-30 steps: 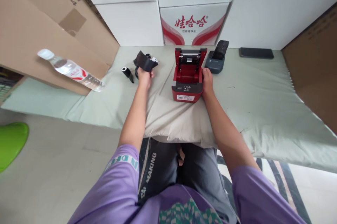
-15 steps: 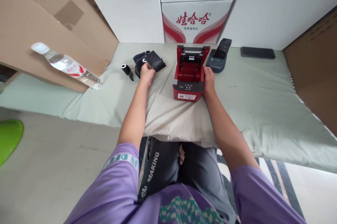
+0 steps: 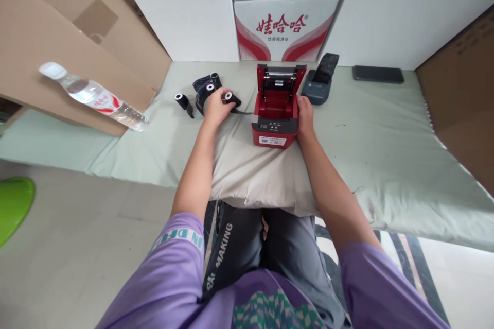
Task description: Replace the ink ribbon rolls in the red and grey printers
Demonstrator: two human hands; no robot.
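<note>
My left hand [image 3: 218,107] has its fingers closed on a black paper roll [image 3: 234,100] with a white core. From this roll a loose dark tail stretches toward the red receipt printer [image 3: 275,128]. The printer's lid [image 3: 281,81] is raised, and its red paper bay shows nothing inside. Against the printer's right side, my right hand [image 3: 305,117] is gripping the body. Close behind my left hand are more black rolls [image 3: 203,96], partly hidden by it. Another black roll [image 3: 182,102] stands a little to their left.
A dark blue small printer [image 3: 316,91] with a black strip sticking up sits behind my right hand. Beyond it lies a black phone [image 3: 378,75]. On the left, a water bottle [image 3: 96,97] lies by a cardboard box [image 3: 57,25]. White cartons [image 3: 285,28] line the back.
The black roll in my left hand has been turned, so its white core now faces up and its tail points toward the red printer. My right hand stays on the printer.
</note>
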